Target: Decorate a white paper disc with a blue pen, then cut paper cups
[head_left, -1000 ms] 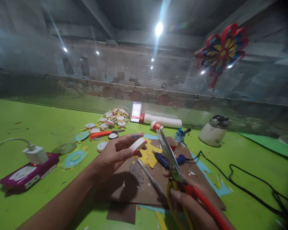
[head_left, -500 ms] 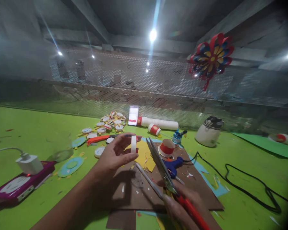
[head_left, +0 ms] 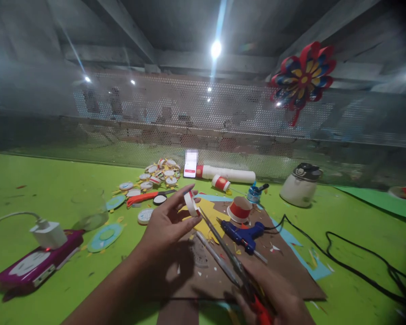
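Between the thumb and fingers of my left hand [head_left: 165, 223] is a short white paper-cup ring [head_left: 190, 205] with a little red on its edge, tilted above a brown board [head_left: 287, 271]. My right hand [head_left: 274, 291] grips red-handled scissors [head_left: 222, 241]. Their blades look nearly together, and the tips are at the ring's lower right edge; I cannot tell if they touch it. Under the blades lies a silver pen-like stick [head_left: 216, 257]. Just to the right are a blue glue gun [head_left: 245, 235] and a cut red-and-white paper cup [head_left: 239, 210].
Round paper pieces [head_left: 162, 174] are heaped at the back left, near a lit phone [head_left: 190, 163] and a row of stacked cups [head_left: 228, 174]. An orange cutter [head_left: 144, 197], a purple power bank [head_left: 42, 257], a blue jar [head_left: 253, 194] and a black cable [head_left: 338, 239] lie around.
The scissor blades have come closer together and swung left, their tips now at the ring. The ring has tilted in my left hand. The whole view has shifted slightly.
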The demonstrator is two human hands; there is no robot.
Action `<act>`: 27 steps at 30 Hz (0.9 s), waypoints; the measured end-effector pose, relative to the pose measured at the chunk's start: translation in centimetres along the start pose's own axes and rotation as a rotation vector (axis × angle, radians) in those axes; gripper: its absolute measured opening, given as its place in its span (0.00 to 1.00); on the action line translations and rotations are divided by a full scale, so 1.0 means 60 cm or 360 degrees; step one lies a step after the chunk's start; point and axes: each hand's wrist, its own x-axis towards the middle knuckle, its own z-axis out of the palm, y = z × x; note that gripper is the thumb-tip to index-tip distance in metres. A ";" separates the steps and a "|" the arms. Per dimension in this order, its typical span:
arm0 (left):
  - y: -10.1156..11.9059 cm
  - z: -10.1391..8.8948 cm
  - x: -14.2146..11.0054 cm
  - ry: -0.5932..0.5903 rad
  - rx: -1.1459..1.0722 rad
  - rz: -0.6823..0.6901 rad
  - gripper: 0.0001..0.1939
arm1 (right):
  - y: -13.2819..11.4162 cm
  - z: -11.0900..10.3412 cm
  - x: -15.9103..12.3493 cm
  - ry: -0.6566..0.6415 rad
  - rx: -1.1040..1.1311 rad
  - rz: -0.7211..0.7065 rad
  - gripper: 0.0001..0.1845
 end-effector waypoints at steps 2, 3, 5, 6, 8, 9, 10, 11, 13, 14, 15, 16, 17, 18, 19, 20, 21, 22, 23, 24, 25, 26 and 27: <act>-0.003 0.001 -0.002 -0.0011 0.0033 0.0003 0.35 | 0.006 0.002 0.000 0.0061 -0.0056 -0.0093 0.23; -0.005 0.002 -0.002 -0.0003 0.0068 0.0014 0.35 | 0.008 0.004 -0.001 0.0088 -0.0076 -0.0116 0.22; -0.009 0.004 -0.004 0.0029 0.0163 0.0057 0.34 | 0.011 0.007 -0.003 0.0122 -0.0108 -0.0149 0.23; -0.010 0.006 -0.005 0.0041 0.0215 0.0090 0.33 | 0.012 0.008 -0.004 0.0127 -0.0114 -0.0157 0.23; -0.012 0.009 -0.007 0.0055 0.0304 0.0150 0.32 | 0.013 0.009 -0.006 0.0137 -0.0122 -0.0147 0.23; -0.012 0.011 -0.009 0.0062 0.0341 0.0177 0.31 | 0.014 0.009 -0.006 0.0136 -0.0126 -0.0142 0.23; -0.012 0.013 -0.011 0.0070 0.0374 0.0203 0.30 | 0.015 0.008 -0.006 0.0133 -0.0138 -0.0139 0.22; -0.012 0.014 -0.013 0.0078 0.0403 0.0224 0.29 | 0.016 0.007 -0.006 0.0124 -0.0154 -0.0143 0.22; -0.012 0.015 -0.016 0.0092 0.0464 0.0270 0.28 | 0.018 0.005 -0.007 0.0097 -0.0194 -0.0149 0.22; -0.013 0.015 -0.017 0.0088 0.0496 0.0295 0.27 | 0.019 0.004 -0.007 0.0081 -0.0213 -0.0150 0.22; -0.014 0.014 -0.018 0.0080 0.0528 0.0315 0.27 | 0.019 0.004 -0.008 0.0068 -0.0229 -0.0152 0.21; -0.015 0.013 -0.019 0.0069 0.0558 0.0336 0.27 | 0.019 0.003 -0.008 0.0059 -0.0243 -0.0156 0.21; -0.016 0.012 -0.019 0.0060 0.0587 0.0359 0.27 | 0.019 0.003 -0.009 0.0050 -0.0254 -0.0159 0.21; -0.017 0.011 -0.019 0.0052 0.0618 0.0385 0.27 | 0.018 0.002 -0.009 0.0040 -0.0262 -0.0158 0.22; -0.019 0.009 -0.019 0.0049 0.0655 0.0411 0.27 | 0.018 0.001 -0.010 0.0027 -0.0262 -0.0155 0.22; -0.019 0.008 -0.018 0.0051 0.0696 0.0442 0.27 | 0.017 0.000 -0.010 0.0018 -0.0261 -0.0143 0.22; -0.020 0.007 -0.018 0.0053 0.0743 0.0475 0.27 | 0.016 -0.001 -0.010 0.0016 -0.0264 -0.0133 0.22; -0.020 0.006 -0.018 0.0057 0.0796 0.0512 0.27 | 0.016 -0.003 -0.010 0.0018 -0.0271 -0.0131 0.21; -0.021 0.005 -0.018 0.0061 0.0850 0.0551 0.27 | 0.015 -0.004 -0.011 0.0021 -0.0283 -0.0136 0.21; -0.021 0.004 -0.018 0.0066 0.0897 0.0591 0.27 | 0.015 -0.006 -0.011 0.0025 -0.0299 -0.0147 0.22; -0.022 0.004 -0.018 0.0071 0.0931 0.0621 0.27 | 0.016 -0.006 -0.011 0.0026 -0.0312 -0.0157 0.22; -0.022 0.003 -0.017 0.0079 0.0953 0.0638 0.27 | 0.017 -0.007 -0.012 0.0022 -0.0323 -0.0164 0.23; -0.023 0.003 -0.017 0.0091 0.0968 0.0642 0.27 | 0.018 -0.007 -0.013 0.0014 -0.0329 -0.0167 0.23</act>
